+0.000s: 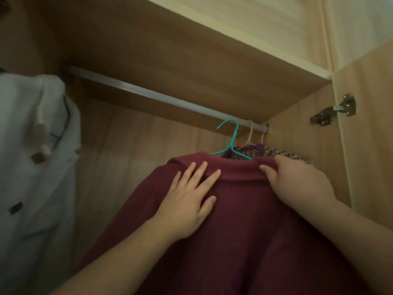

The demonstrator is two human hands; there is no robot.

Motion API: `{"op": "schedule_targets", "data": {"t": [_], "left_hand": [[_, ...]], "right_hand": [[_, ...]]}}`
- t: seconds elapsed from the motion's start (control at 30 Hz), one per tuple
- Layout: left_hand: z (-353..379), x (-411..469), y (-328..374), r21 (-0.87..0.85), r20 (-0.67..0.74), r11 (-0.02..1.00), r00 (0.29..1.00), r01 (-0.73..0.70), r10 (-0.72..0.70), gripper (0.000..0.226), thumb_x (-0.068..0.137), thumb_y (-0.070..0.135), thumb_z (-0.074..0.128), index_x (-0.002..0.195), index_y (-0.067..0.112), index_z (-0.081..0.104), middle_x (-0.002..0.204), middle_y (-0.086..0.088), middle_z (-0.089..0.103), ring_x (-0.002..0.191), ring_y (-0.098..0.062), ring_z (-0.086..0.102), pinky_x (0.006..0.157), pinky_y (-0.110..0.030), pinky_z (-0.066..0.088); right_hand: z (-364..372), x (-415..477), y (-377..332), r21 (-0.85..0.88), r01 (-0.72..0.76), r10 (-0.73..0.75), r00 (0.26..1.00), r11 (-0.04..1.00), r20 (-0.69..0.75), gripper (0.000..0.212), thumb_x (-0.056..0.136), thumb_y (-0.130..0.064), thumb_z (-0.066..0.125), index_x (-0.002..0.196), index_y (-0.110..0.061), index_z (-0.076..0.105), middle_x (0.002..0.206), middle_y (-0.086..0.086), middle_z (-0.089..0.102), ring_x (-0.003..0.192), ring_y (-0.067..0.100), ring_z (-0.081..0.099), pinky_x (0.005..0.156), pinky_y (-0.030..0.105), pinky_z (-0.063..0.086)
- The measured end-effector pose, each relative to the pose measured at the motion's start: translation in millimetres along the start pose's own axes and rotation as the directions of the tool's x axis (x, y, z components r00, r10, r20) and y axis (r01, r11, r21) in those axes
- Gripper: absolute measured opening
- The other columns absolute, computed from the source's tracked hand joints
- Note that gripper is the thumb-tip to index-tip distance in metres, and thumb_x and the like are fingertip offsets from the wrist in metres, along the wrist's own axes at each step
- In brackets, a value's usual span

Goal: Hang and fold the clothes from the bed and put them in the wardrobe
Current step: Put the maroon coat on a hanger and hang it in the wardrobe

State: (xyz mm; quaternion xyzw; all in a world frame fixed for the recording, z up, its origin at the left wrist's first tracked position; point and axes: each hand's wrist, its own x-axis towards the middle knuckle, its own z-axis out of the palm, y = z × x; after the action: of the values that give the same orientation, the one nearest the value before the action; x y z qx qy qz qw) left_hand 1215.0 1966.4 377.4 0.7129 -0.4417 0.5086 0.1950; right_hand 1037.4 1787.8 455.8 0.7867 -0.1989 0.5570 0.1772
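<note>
One metal rail [148, 93] spans the wooden wardrobe [131, 145] above the maroon shirt [244, 220].

You can read no text, label, brand, number or sign here. Nothing legible stands on the maroon shirt [244, 220], the white coat [32, 145], the teal hanger [232, 141] or the wardrobe panels [170, 50].
</note>
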Motion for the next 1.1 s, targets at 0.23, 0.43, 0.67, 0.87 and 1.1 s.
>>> {"op": "schedule_targets", "data": {"t": [0.23,0.43,0.67,0.87,1.1], "left_hand": [[53.7,109.8,-31.3,-0.129,-0.016,0.992,1.0,-0.004,0.002,0.061,0.101,0.054,0.028,0.154,0.047,-0.003,0.167,0.007,-0.005,0.153,-0.018,-0.009,0.122,-0.052,0.013],[64.4,167.4,-39.3,-0.162,-0.017,0.987,1.0,0.018,-0.021,0.062,0.101,0.051,0.033,0.155,0.043,0.005,0.167,0.005,0.002,0.153,-0.021,0.001,0.12,-0.048,0.019],[82.5,201.1,-49.4,-0.121,0.059,0.992,0.997,-0.036,0.043,0.063,0.101,0.051,0.034,0.155,0.044,0.003,0.167,0.005,-0.001,0.153,-0.02,0.0,0.121,-0.047,0.016],[95.9,211.3,-65.4,-0.099,0.025,0.994,0.998,-0.048,0.051,0.062,0.1,0.053,0.033,0.155,0.044,0.004,0.167,0.003,0.006,0.153,-0.02,0.003,0.121,-0.048,0.017],[104.0,186.8,-62.3,-0.104,0.049,0.994,0.998,0.029,-0.024,0.059,0.1,0.059,0.027,0.154,0.046,0.007,0.166,0.003,0.008,0.152,-0.02,0.003,0.121,-0.052,0.012]], "right_hand": [[36.5,79.4,3.7,-0.024,-0.11,0.109,0.993,0.994,-0.04,0.041,0.094,-0.06,0.04,0.102,-0.025,0.06,0.106,0.007,0.068,0.097,0.035,0.064,0.078,0.04,0.05],[54.7,124.6,5.1,-0.111,-0.142,0.124,0.981,0.984,-0.15,0.042,0.096,-0.057,0.042,0.104,-0.021,0.061,0.108,0.008,0.068,0.099,0.035,0.064,0.074,0.039,0.045],[90.2,153.3,5.4,-0.149,-0.156,0.131,0.978,0.977,-0.163,0.041,0.097,-0.055,0.042,0.107,-0.021,0.062,0.107,0.006,0.068,0.097,0.033,0.066,0.071,0.037,0.044],[106.1,169.7,-6.5,-0.178,-0.09,0.062,0.985,0.98,-0.158,0.042,0.096,-0.059,0.042,0.112,-0.025,0.061,0.107,0.003,0.068,0.095,0.029,0.066,0.069,0.035,0.043],[118.8,150.7,-9.2,-0.251,-0.031,-0.008,0.988,0.967,-0.154,0.041,0.097,-0.059,0.04,0.109,-0.023,0.056,0.099,0.0,0.068,0.089,0.026,0.067,0.063,0.034,0.038]]}}
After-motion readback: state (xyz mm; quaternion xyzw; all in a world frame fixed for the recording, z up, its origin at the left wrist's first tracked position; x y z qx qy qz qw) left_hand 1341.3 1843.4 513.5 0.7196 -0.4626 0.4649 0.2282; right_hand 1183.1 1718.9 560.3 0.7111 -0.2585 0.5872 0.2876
